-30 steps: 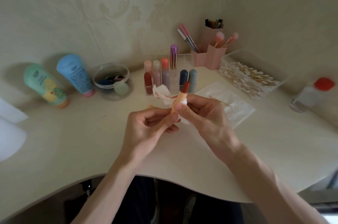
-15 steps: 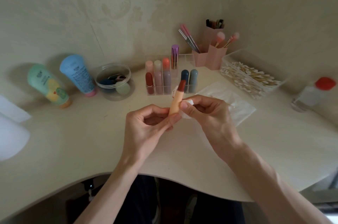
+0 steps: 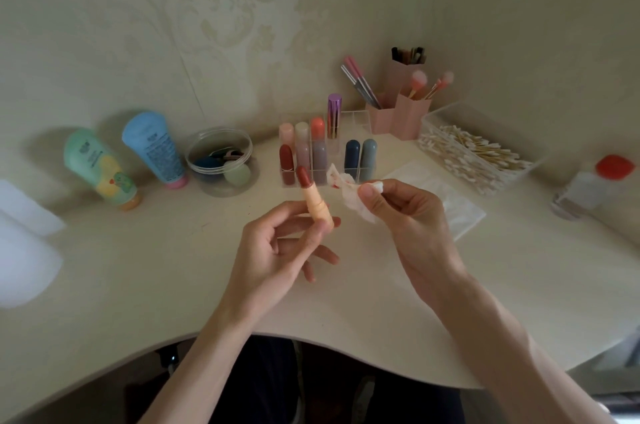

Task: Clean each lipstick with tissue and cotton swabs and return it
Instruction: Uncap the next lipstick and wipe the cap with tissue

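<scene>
A peach plastic lipstick tube (image 3: 317, 207) bares a brick-red tip beside a crumpled white tissue (image 3: 349, 193) smeared red. Behind, a cream table (image 3: 138, 268) meets pale damask-patterned wallpaper (image 3: 225, 8), with a mint-green squeeze tube (image 3: 97, 164), a pink-capped blue squeeze tube (image 3: 152, 146) and a pink brush holder (image 3: 410, 119).

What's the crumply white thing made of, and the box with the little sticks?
The wad in the right hand looks like soft tissue paper: matte, crumpled, smeared red. The box seems clear, glossy plastic: the cotton swabs show through its walls.
</scene>
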Demonstrator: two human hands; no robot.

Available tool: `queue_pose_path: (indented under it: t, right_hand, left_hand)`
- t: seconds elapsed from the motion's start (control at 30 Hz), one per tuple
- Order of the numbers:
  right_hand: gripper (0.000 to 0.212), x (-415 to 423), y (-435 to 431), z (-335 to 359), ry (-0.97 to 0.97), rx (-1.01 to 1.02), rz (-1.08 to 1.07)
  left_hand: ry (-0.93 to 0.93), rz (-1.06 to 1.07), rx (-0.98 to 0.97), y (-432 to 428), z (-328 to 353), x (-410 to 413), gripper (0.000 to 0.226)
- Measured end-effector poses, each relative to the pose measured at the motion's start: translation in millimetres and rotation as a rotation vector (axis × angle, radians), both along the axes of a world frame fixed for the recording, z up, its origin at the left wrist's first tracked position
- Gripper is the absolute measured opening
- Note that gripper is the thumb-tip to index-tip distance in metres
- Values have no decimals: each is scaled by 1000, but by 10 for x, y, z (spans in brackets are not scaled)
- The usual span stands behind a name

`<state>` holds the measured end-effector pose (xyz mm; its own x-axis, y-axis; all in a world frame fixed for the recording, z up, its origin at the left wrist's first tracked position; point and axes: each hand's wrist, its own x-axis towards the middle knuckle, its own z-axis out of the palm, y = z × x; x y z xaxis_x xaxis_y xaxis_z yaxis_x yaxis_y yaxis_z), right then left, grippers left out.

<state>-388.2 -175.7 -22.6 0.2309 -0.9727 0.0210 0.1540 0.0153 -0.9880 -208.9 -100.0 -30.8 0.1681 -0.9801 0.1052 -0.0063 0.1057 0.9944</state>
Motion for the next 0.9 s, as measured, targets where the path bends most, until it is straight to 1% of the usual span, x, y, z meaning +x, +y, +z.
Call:
queue_pose_path:
  t: [0.1, 0.2, 0.27, 0.33, 0.47, 0.6, 0.9]
  right_hand:
    - [12, -21, -38, -11, 53, 21, -138]
    - [10, -81, -101, -12, 98, 6, -293]
    - [10, -121, -138, -8, 110, 2, -370]
    - [11, -137, -156, -11, 121, 4, -412]
    - [18, -140, -167, -26, 140, 25, -454]
    - [21, -160, -185, -21, 124, 51, -486]
    - [23, -151, -153, 1, 135, 47, -470]
  left_hand:
    - [-184, 15, 37, -64, -56, -33, 19]
    - [-341, 85, -3, -180, -85, -141, 13]
    - [-390, 135, 9, -271, -78, -209, 12]
    - [-408, 161, 24, -368, -78, -252, 11]
    - [-589, 263, 38, -538, -108, -273, 10]
    - [-672, 313, 33, -635, -95, -304, 12]
    - [-735, 367, 35, -748, -95, -355, 14]
